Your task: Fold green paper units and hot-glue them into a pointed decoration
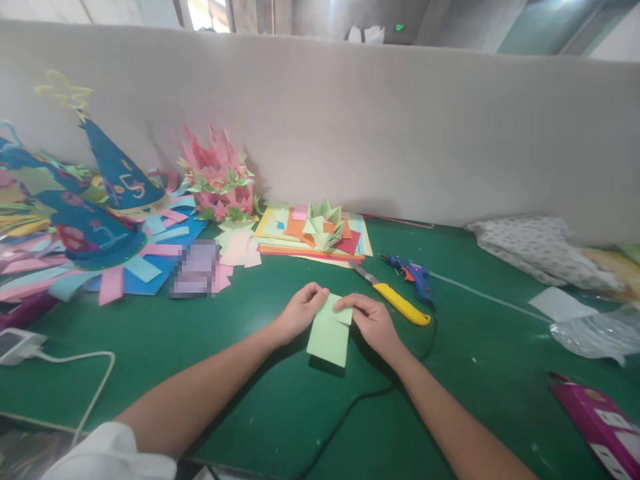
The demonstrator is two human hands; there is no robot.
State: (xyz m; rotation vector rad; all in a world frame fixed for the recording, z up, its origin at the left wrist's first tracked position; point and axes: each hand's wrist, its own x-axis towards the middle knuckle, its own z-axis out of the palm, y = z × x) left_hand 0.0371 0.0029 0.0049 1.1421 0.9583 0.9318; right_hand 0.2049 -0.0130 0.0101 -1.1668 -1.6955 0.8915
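Observation:
A light green paper strip (329, 337) lies on the green table (250, 400) in front of me, its far end folded over. My left hand (299, 311) pinches the far left corner of that fold with fingers closed. My right hand (369, 319) presses thumb and fingers on the far right part of the fold, also closed on the paper. Both forearms reach in from the bottom edge.
A yellow utility knife (395, 301) and a blue glue gun (413, 275) lie just beyond my right hand, its black cord (350, 407) running toward me. Farther back are stacked coloured sheets (310, 237), a pink paper flower (217, 177), blue cone hats (120, 173). A magenta box (597, 417) sits right.

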